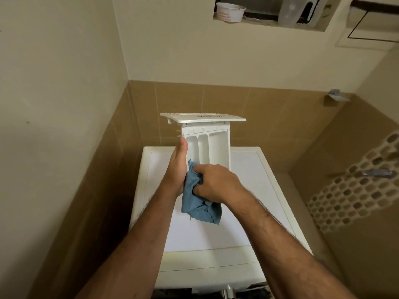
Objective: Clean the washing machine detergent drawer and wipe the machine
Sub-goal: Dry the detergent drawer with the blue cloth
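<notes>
The left hand is gripping the drawer upright above the washer, compartments facing the person, so the right hand, at 4 o'clock, is bunching the cloth into its lower end.

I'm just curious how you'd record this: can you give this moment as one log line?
step: wiping drawer | left hand: holds detergent drawer upright above washing machine | right hand: grips blue cloth at drawer's lower end

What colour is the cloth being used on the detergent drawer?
Blue. The cloth, gripped by the right hand, shows clearly in the head view.
</notes>
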